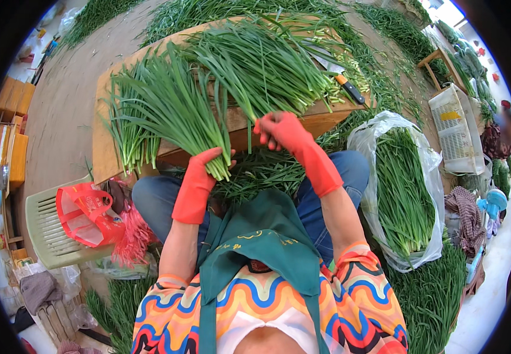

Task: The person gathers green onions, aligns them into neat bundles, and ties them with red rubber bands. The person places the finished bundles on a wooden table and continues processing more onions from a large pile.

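Note:
My left hand [199, 172], in a red-orange rubber glove, is closed around the cut ends of a thick bunch of garlic chives [176, 106]. Its leaves fan away to the upper left over the wooden table [103, 112]. My right hand [280, 131], gloved the same way, pinches the stem ends of a few chives at the table's near edge. Just beyond it lies a large loose pile of chives [267, 62], stems toward the right. Another bundle of chives [134, 144] rests at the table's left, partly under the held bunch.
A knife [350, 89] with a black and orange handle lies right of the pile, among cut stem pieces. A clear plastic bag [438, 194] full of chives stands by my right knee. On a pale green stool [46, 236] sit a red bag [90, 215] and pink strings [134, 236].

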The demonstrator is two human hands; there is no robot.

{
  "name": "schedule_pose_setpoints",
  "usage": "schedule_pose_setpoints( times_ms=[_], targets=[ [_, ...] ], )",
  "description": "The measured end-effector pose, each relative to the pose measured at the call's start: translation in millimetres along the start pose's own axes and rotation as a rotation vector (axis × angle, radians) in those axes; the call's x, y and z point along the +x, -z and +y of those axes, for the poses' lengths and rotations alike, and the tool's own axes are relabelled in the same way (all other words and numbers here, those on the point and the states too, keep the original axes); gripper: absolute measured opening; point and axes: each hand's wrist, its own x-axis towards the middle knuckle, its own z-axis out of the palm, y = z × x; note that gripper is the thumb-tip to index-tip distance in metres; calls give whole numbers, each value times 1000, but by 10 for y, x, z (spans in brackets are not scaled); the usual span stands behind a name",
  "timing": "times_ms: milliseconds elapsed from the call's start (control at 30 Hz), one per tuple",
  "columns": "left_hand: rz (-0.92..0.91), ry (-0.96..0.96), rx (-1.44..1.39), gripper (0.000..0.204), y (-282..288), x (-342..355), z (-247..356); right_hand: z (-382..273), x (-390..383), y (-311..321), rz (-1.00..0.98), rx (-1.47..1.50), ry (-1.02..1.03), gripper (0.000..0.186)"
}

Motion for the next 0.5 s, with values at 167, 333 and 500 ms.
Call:
schedule_pose_setpoints(
  times_ms=[167,333,500],
  targets=[
    [-169,125,92,34,184,147,-263,605,-167,-460,-287,244,-192,23],
    [35,47,107,27,104,97,-261,463,-259,-434,-47,56,-159,23],
    [-13,206,-72,23,0,39,-215,590,-170,-532,81,-299,85,23]
  ],
)
